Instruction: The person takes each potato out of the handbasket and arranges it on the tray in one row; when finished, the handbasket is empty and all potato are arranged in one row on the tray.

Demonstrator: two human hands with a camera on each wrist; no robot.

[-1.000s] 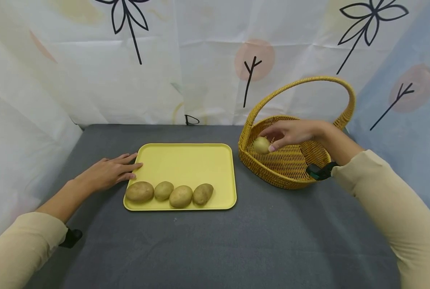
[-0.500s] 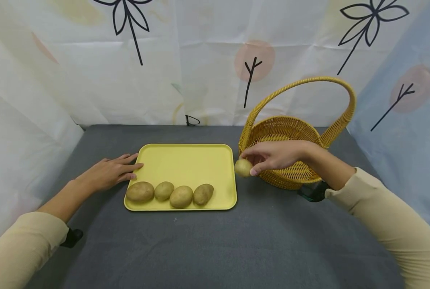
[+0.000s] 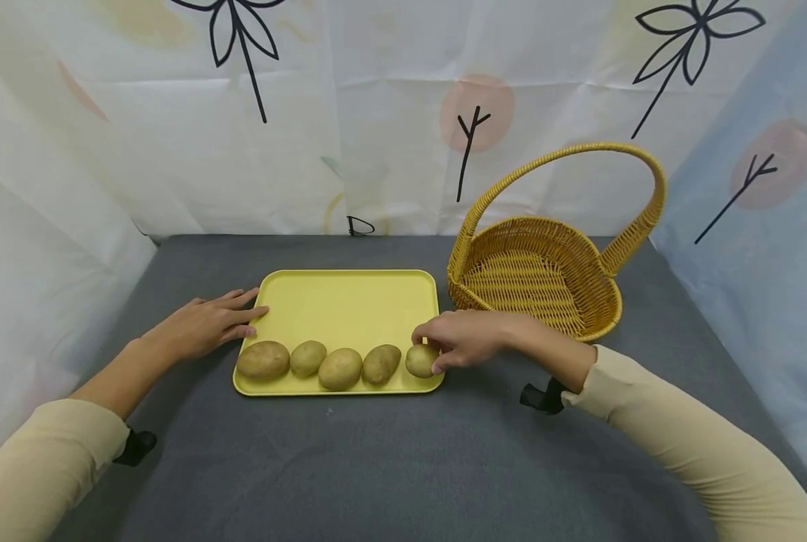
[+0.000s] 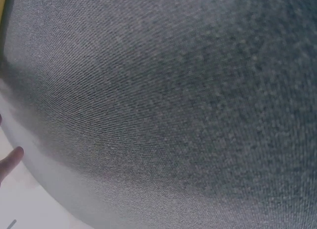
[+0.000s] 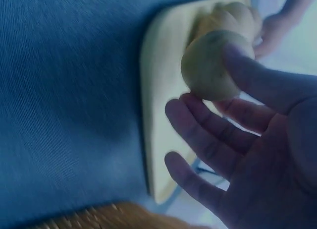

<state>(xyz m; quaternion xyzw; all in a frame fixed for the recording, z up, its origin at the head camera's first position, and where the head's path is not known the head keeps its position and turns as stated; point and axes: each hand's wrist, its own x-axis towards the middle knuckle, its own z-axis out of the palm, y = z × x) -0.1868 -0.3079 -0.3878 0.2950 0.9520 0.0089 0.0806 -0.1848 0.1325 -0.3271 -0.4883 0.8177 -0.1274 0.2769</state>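
My right hand (image 3: 467,336) pinches a small round potato (image 3: 421,361) between thumb and fingers over the right end of a yellow tray (image 3: 349,301). In the right wrist view the same potato (image 5: 210,65) sits against the thumb, while the other fingers spread below it. Several potatoes stand in a row along the tray's front side, among them a large one (image 3: 263,360) at the left and a tapered one (image 3: 381,364) closest to the held potato. At the tray's left edge rests my left hand (image 3: 207,324), its fingers stretched over the rim.
A yellow woven basket (image 3: 607,312) with a tall arched handle (image 3: 566,154) stands right of the tray, behind the right forearm. Dark grey cloth (image 3: 349,467) covers the table. A patterned white curtain (image 3: 390,113) hangs along the back.
My right hand has carried the small potato out of the basket, leftward and toward the front, to the tray's right end. The left hand has stayed in place.
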